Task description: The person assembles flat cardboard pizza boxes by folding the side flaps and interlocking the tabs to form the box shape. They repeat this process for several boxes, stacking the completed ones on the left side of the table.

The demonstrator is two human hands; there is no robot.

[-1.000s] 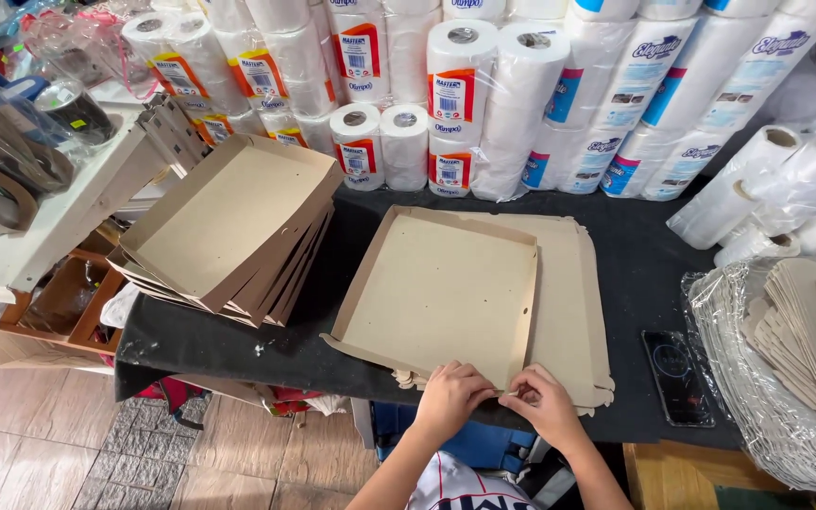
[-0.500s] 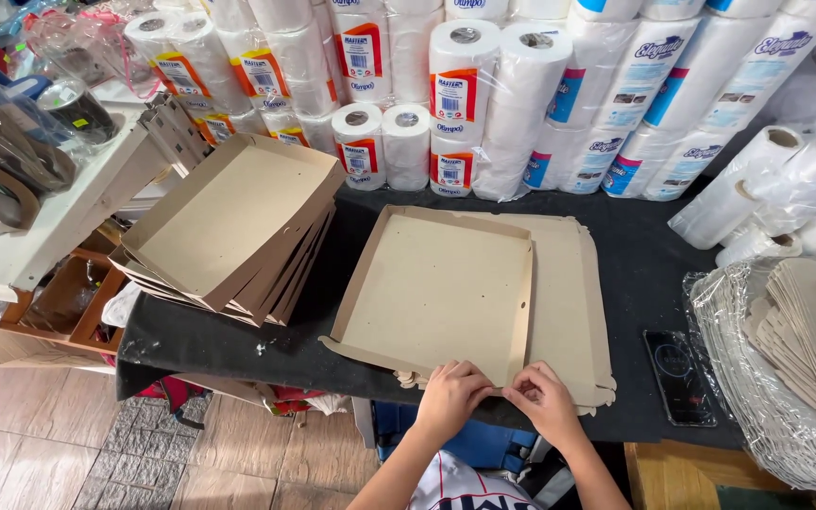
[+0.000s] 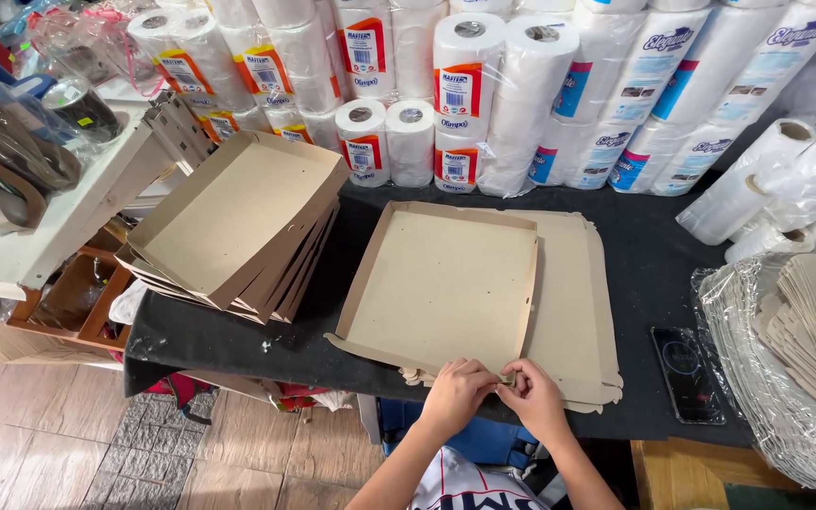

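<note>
A brown cardboard box tray point(image 3: 441, 283), its side walls partly folded up, lies on a pile of flat cardboard blanks point(image 3: 573, 302) on the black table point(image 3: 654, 274). My left hand point(image 3: 455, 395) and my right hand point(image 3: 535, 401) meet at the tray's near edge, close to its near right corner. Both pinch a small cardboard flap there between the fingertips. A stack of folded trays point(image 3: 238, 222), nested inside each other, sits to the left and tilts toward the table's left edge.
Wrapped paper rolls point(image 3: 455, 85) line the back of the table, and loose white rolls point(image 3: 786, 179) lie at the right. A dark phone point(image 3: 687, 373) rests near the front right, beside a plastic-wrapped bundle of cardboard pieces point(image 3: 805, 349). A white shelf point(image 3: 59, 217) stands at left.
Both hands stay at the tray's near edge, with only small finger movement on the flap. The tray and the stacks have not shifted.
</note>
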